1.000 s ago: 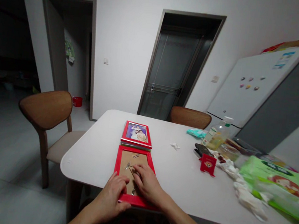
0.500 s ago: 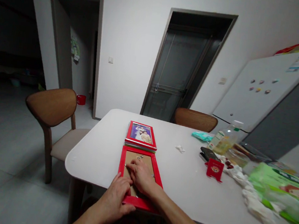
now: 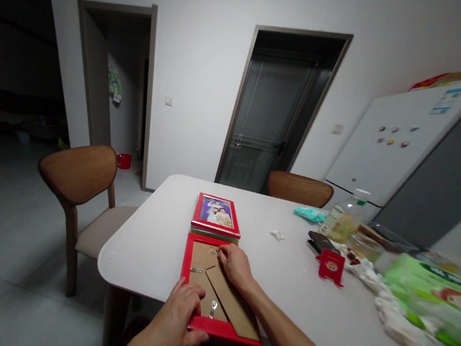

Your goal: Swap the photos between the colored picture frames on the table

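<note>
A red picture frame (image 3: 229,333) lies face down on the table, showing its brown cardboard backing (image 3: 203,259) with small metal clips (image 3: 213,308). My left hand (image 3: 172,322) grips the frame's near left edge. My right hand (image 3: 234,265) pinches the upper end of a long cardboard easel flap (image 3: 232,301), which angles out past the frame's lower right corner. Just beyond the frame lies a second red frame (image 3: 216,216), face up, holding a photo of two people.
The white table (image 3: 151,242) ends close left of the frames. To the right stand a bottle of oil (image 3: 344,219), a phone (image 3: 320,241), a small red card (image 3: 331,266), crumpled tissue (image 3: 397,320) and a green wipes pack (image 3: 429,290). Wooden chairs (image 3: 79,189) stand beyond.
The cardboard easel flap has swung out from the backing toward the lower right. My right hand has moved to the frame's far end. The view has shifted slightly.
</note>
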Demonstrator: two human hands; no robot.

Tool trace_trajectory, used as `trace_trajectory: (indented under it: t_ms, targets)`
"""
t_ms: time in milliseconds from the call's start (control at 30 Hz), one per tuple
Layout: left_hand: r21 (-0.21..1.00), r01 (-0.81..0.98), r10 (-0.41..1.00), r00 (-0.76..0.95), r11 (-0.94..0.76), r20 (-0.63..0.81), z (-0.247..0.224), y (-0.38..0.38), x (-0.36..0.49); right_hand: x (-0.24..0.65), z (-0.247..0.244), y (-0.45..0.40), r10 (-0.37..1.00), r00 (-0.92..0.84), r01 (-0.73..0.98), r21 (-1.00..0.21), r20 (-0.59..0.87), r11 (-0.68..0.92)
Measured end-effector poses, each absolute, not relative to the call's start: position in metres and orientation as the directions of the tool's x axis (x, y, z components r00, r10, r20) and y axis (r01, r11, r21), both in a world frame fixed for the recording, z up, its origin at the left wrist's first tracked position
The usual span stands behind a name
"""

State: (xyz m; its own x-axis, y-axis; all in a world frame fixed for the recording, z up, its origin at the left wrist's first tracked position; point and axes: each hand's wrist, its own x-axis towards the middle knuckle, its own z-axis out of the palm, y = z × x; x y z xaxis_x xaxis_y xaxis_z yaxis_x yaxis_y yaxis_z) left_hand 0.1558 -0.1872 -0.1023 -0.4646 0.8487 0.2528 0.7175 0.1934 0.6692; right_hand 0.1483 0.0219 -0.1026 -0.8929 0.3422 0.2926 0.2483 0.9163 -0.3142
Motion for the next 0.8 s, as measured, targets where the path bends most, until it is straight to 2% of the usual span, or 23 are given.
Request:
trace_trajectory:
  t_ms: [133,467,800]
  targets:
    - [0.676,0.715,0.85,-0.458,0.176,0.262,-0.104,-0.187,0.158,0.136,-0.109,0.027,0.388,-0.877,0.304,-0.298,0.284,0.905]
    - [0.659,0.729,0.846,-0.459,0.186,0.27,-0.103,-0.185,0.158,0.127,-0.111,0.018,0.317,-0.893,0.226,-0.289,0.32,0.93]
    - [0.626,0.755,0.838,-0.46,0.196,0.293,-0.105,-0.188,0.162,0.114,-0.119,0.022,0.448,-0.84,0.336,-0.355,0.305,0.872]
